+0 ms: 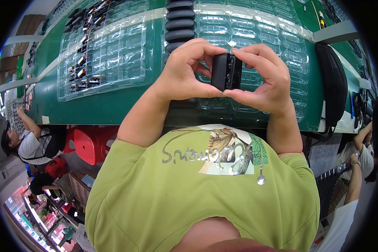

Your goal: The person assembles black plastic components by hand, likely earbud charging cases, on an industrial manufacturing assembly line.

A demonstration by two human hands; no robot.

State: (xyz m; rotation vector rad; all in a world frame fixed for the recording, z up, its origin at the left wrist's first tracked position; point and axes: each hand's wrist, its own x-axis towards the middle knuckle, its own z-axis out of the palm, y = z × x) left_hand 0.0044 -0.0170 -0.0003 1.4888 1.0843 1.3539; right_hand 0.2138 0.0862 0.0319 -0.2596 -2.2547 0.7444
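In front of my chest, over the table's near side, I hold a small black plastic case (219,73) between both hands. It has rounded edges, and its right side shows a gap or recess with small parts that I cannot make out. My left hand (185,71) pinches the case's left half, thumb at the near end and fingers at the far end. My right hand (266,77) grips the right half in the same way. Just beyond my left hand, dark oval pieces (180,24) stand in a column on a clear plastic tray (256,40) with many moulded pockets.
At the left, another clear tray (126,59) carries small black parts and cylindrical components (80,72). A black zipped pouch (334,84) lies on the green table (101,113) at the right. A red stool (90,145) stands behind left. Other people sit at both sides.
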